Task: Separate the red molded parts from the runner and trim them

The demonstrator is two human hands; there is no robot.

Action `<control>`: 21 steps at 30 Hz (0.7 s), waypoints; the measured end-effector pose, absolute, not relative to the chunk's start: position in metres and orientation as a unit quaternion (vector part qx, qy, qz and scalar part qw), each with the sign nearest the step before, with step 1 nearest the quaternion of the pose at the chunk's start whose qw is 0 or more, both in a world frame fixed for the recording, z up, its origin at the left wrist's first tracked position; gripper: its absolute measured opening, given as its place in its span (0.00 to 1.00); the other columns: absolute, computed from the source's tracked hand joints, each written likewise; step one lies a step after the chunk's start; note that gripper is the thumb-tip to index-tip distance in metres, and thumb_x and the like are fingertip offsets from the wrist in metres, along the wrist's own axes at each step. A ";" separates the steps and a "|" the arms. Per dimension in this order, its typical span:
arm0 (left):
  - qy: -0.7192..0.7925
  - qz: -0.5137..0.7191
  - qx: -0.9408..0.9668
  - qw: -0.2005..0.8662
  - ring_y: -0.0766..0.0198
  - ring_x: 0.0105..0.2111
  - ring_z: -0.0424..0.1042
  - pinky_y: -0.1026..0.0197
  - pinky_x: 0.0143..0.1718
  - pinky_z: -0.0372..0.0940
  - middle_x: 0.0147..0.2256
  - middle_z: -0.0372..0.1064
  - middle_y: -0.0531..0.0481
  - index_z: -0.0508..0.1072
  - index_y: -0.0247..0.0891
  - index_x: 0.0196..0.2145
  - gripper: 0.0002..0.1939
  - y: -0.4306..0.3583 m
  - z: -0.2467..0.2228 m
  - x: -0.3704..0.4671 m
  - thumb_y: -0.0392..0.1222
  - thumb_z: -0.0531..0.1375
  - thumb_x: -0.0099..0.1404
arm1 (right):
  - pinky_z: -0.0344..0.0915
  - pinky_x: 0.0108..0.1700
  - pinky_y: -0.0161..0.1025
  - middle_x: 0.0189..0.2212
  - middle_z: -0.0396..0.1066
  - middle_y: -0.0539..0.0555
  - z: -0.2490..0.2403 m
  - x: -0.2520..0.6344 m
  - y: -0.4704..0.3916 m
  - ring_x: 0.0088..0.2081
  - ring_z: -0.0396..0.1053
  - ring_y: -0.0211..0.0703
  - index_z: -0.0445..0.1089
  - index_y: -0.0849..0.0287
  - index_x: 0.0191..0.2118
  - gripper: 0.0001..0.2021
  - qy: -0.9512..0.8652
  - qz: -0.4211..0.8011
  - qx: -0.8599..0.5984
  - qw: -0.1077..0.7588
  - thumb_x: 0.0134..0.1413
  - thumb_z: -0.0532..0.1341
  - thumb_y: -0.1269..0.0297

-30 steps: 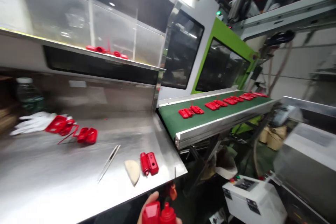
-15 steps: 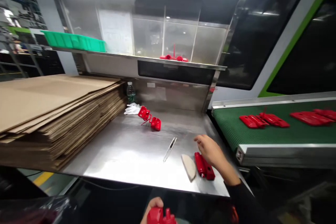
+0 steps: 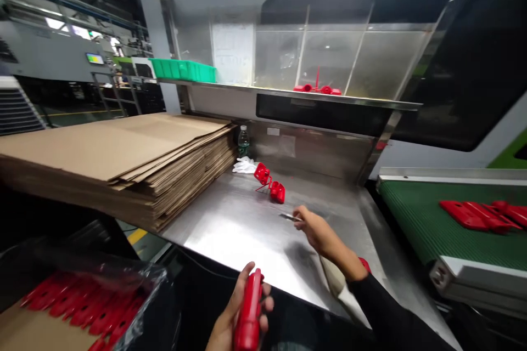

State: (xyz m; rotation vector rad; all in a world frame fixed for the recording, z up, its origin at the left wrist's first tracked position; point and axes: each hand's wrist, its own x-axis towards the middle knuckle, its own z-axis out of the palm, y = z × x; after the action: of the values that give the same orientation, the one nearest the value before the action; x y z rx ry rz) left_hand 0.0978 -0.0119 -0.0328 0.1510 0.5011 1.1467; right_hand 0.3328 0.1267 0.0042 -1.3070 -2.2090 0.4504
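Note:
My left hand [image 3: 230,321] is low at the table's front edge, gripping a red plastic part [image 3: 248,312] held upright. My right hand [image 3: 317,230] reaches out over the steel table [image 3: 242,225]. Its fingertips are pinched on the end of a thin metal tool [image 3: 289,217] that lies flat on the table. My right forearm partly hides a beige wedge-shaped piece [image 3: 334,279] and another red part [image 3: 364,264]. Farther back lie two red parts joined by a sprue [image 3: 269,182].
A tall stack of flat cardboard [image 3: 123,159] fills the table's left side. A white glove [image 3: 245,164] and a bottle [image 3: 243,141] stand at the back. The green conveyor [image 3: 411,214] on the right carries red parts [image 3: 477,214]. A bagged box of red parts [image 3: 82,307] sits lower left.
The view has swung left. My right hand has moved from the red part near the front edge to the metal tool. My left hand has risen and turned its red part upright.

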 end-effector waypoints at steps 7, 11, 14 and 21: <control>0.205 0.550 -0.008 0.810 0.63 0.26 0.70 0.63 0.25 0.68 0.30 0.68 0.48 0.69 0.36 0.42 0.12 -0.001 0.000 0.128 0.48 0.59 0.69 | 0.64 0.56 0.30 0.57 0.69 0.43 0.037 0.310 -0.015 0.58 0.66 0.37 0.61 0.36 0.58 0.16 -0.742 0.346 -0.461 0.343 0.67 0.55 0.52; 0.214 0.542 -0.012 0.813 0.67 0.24 0.68 0.65 0.26 0.67 0.29 0.66 0.51 0.70 0.37 0.40 0.12 -0.003 0.007 0.147 0.49 0.61 0.67 | 0.63 0.57 0.28 0.53 0.72 0.39 0.041 0.298 -0.046 0.54 0.69 0.34 0.66 0.33 0.54 0.13 -0.709 0.408 -0.462 0.344 0.65 0.57 0.51; 0.245 0.540 0.023 0.805 0.69 0.21 0.66 0.68 0.20 0.62 0.31 0.65 0.52 0.68 0.42 0.44 0.12 -0.007 0.015 0.153 0.49 0.61 0.66 | 0.64 0.51 0.21 0.47 0.74 0.33 0.045 0.303 -0.049 0.48 0.72 0.29 0.67 0.30 0.51 0.12 -0.717 0.307 -0.481 0.401 0.64 0.60 0.53; 0.265 0.551 0.126 0.781 0.73 0.21 0.63 0.71 0.20 0.59 0.34 0.63 0.53 0.68 0.47 0.46 0.10 -0.018 0.044 0.158 0.46 0.59 0.66 | 0.71 0.32 0.30 0.36 0.73 0.46 0.057 0.317 -0.053 0.33 0.74 0.37 0.58 0.43 0.60 0.17 -0.838 0.126 -0.416 0.329 0.69 0.53 0.60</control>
State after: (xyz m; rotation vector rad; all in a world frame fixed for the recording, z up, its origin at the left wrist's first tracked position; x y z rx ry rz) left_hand 0.1577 -0.0179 0.0444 0.2718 0.5722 1.1899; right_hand 0.3170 -0.0529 0.0565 -1.0893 -2.1931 0.3307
